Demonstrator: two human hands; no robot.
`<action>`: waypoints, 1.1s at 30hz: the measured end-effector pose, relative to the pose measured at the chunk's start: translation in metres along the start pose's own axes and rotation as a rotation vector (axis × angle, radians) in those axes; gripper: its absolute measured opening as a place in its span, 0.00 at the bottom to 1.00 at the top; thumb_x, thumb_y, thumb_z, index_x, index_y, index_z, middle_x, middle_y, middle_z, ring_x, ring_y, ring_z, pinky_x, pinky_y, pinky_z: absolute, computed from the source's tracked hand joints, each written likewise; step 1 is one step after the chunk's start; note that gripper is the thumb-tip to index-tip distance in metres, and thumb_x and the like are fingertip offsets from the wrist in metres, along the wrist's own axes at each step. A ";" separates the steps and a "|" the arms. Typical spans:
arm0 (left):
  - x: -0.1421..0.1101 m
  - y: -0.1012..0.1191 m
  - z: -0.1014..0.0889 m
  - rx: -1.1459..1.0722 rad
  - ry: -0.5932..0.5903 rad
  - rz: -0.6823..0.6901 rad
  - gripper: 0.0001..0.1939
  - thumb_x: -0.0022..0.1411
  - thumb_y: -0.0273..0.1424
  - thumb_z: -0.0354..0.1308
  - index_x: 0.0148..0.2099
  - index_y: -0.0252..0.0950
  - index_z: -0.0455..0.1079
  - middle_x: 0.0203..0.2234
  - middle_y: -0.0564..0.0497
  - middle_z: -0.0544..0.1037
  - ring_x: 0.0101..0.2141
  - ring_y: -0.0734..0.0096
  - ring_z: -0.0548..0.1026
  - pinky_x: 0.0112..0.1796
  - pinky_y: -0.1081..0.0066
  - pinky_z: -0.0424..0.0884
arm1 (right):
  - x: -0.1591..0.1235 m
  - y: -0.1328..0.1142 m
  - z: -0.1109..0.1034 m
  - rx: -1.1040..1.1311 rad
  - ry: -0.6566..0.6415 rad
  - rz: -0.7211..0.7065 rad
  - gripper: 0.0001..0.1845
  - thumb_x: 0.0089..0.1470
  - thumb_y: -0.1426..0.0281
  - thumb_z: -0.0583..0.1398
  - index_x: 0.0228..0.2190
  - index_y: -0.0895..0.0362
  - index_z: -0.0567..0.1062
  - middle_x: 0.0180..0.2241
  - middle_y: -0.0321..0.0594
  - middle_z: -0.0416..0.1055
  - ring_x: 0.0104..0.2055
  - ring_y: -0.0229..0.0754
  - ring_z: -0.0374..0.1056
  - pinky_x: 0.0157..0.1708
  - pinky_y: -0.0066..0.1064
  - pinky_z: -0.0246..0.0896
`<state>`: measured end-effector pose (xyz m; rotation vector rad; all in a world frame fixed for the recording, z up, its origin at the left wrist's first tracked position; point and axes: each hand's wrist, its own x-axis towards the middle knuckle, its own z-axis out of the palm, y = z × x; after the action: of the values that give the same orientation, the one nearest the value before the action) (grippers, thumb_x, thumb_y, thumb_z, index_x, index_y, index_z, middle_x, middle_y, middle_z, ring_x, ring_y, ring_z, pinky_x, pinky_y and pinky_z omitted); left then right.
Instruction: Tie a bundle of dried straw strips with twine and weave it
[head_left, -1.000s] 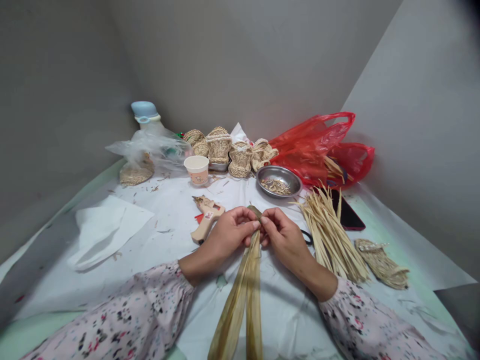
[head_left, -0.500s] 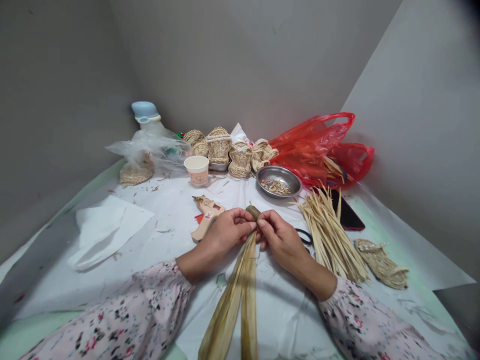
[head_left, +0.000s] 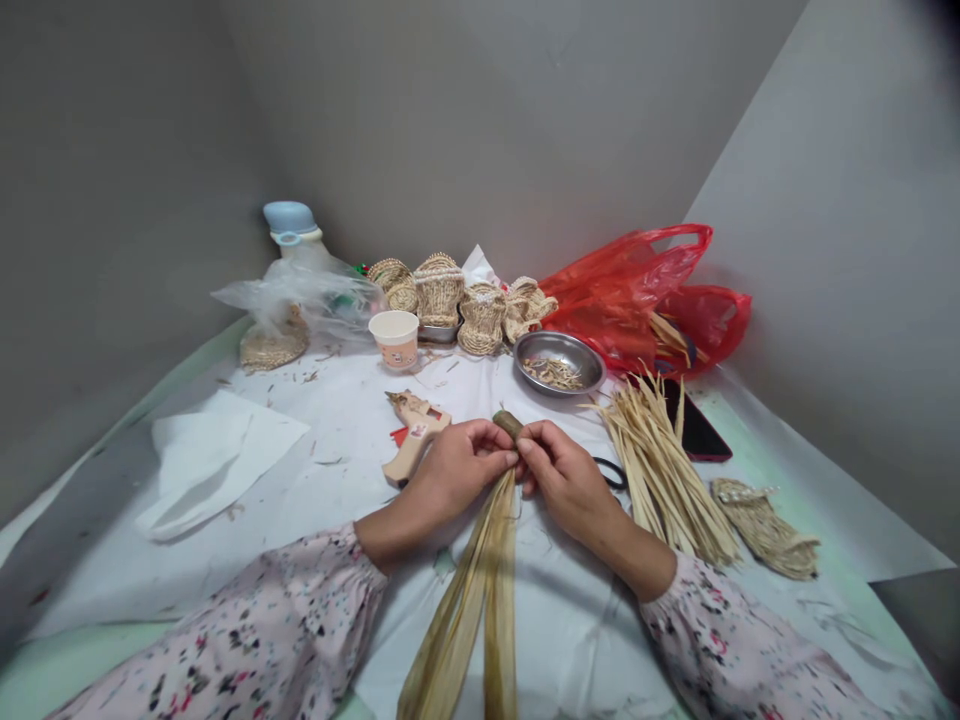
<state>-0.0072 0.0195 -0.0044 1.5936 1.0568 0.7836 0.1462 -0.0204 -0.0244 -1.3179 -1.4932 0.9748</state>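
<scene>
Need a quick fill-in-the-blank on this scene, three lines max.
1. The left hand and right hand pinch long dried strips; the tool just beyond the left hand is a ____.
2. The black handle beside the right hand belongs to a pair of ____.
3. The plastic bags behind the steel bowl are ____.

Missing words: glue gun; scissors; red.

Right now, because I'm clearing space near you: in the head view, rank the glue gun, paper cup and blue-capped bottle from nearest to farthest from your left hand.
From the left hand:
1. Hot glue gun, just ahead of it, slightly to its left.
2. Paper cup, farther ahead, towards the back of the table.
3. Blue-capped bottle, farthest, in the back left corner behind clear plastic.
</scene>
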 end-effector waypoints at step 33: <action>0.002 -0.009 0.001 -0.065 -0.037 -0.014 0.06 0.54 0.32 0.57 0.31 0.34 0.68 0.19 0.57 0.68 0.21 0.76 0.62 0.26 0.73 0.58 | 0.002 0.003 0.000 -0.015 0.029 -0.035 0.10 0.58 0.67 0.56 0.39 0.57 0.74 0.36 0.40 0.70 0.27 0.35 0.70 0.29 0.29 0.69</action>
<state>-0.0079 0.0221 -0.0137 1.5391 1.0052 0.7690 0.1466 -0.0183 -0.0267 -1.3064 -1.4996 0.9201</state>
